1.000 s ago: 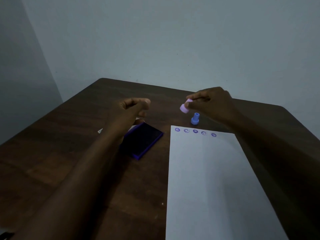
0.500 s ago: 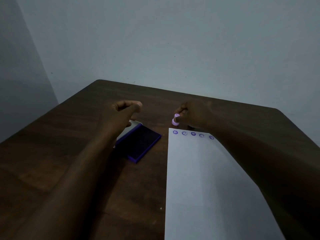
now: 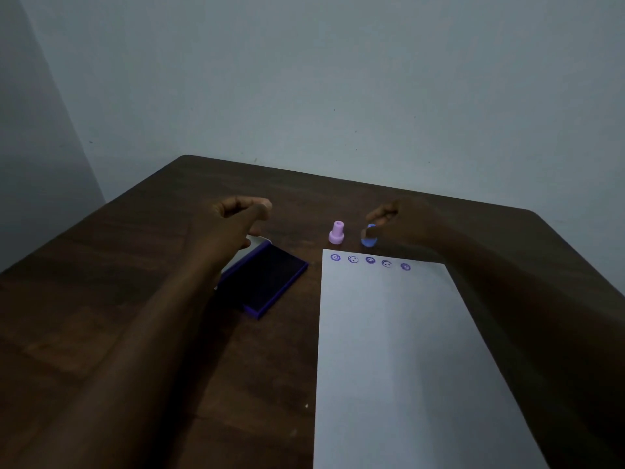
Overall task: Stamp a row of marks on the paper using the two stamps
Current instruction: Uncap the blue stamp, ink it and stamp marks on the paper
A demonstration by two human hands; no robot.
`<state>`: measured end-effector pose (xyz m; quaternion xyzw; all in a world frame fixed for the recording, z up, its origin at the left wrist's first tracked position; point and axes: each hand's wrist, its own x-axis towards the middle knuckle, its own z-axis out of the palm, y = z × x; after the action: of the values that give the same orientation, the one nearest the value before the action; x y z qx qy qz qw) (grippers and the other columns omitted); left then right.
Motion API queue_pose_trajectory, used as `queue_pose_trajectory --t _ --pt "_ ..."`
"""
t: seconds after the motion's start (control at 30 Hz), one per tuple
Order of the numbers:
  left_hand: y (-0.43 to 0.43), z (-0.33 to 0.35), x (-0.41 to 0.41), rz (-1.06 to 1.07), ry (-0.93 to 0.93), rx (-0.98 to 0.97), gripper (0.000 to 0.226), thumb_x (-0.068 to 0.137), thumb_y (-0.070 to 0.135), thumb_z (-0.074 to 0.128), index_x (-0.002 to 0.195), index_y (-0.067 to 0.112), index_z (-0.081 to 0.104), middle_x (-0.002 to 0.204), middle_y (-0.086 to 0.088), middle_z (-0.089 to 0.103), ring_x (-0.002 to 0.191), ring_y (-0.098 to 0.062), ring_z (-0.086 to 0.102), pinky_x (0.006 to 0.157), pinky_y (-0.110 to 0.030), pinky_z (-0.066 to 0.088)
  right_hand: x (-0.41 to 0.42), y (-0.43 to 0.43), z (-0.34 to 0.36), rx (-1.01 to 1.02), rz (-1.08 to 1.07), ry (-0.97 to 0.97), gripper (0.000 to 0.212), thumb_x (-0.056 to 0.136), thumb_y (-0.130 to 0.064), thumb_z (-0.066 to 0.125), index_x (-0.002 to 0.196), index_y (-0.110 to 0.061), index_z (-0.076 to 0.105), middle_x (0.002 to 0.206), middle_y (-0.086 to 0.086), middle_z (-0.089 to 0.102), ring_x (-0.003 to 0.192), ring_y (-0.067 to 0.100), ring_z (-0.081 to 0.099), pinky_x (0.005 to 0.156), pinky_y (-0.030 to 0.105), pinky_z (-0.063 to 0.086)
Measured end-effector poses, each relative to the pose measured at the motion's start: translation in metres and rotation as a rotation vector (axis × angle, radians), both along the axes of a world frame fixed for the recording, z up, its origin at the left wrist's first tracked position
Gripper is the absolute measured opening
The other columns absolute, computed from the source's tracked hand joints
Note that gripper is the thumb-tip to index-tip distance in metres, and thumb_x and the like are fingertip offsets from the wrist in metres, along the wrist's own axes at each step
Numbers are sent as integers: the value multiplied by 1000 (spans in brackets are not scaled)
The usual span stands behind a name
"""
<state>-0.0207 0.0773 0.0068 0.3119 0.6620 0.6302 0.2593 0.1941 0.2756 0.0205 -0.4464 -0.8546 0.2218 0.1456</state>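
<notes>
pinching blue stamp point(image 3: 368, 239) right hand point(image 3: 394, 222); left hand point(image 3: 241, 216) curled empty above ink pad point(image 3: 267, 282).

Dark wood-grain table point(image 3: 135, 299); matt white paper point(image 3: 406, 350); smooth plastic pink stamp point(image 3: 337, 232)

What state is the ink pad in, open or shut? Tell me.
Open: the ink pad shows its dark inking surface, its lid lying behind it.

Dark wooden table point(image 3: 142, 333) bears paper point(image 3: 399, 350), ink pad point(image 3: 267, 282), pink stamp point(image 3: 337, 232), blue stamp point(image 3: 368, 241).
</notes>
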Motion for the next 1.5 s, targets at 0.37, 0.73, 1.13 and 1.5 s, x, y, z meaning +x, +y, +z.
queue_pose_trajectory --t 0.37,0.73,1.13,1.5 --pt "-2 1 2 -35 -33 23 6 84 29 69 89 32 70 97 9 73 87 -10 66 67 -25 49 13 -9 3 -94 27 294 10 80 -34 71 80 -28 79 90 -14 76 85 1 66 75 20 47" --pt "-6 2 58 -486 -30 78 26 81 13 72 105 23 73 98 2 79 91 -12 74 78 -29 60 24 -97 12 -777 -52 881 19 84 -23 68 101 -15 74 81 2 69 57 9 60 54 21 53" --pt "0 1 65 -411 121 150 30 71 10 81 92 31 73 97 6 76 85 -5 74 68 -14 55 23 -119 5 -642 -28 767 30 84 -19 69 112 -9 70 88 11 70 68 16 61 68 30 53" --pt "-8 7 62 -455 -44 190 37 57 26 79 93 27 74 89 6 80 84 -8 75 74 -23 60 29 -116 5 -982 -122 1004 27 68 -32 74 87 -13 78 81 6 76 58 11 67 56 24 57"
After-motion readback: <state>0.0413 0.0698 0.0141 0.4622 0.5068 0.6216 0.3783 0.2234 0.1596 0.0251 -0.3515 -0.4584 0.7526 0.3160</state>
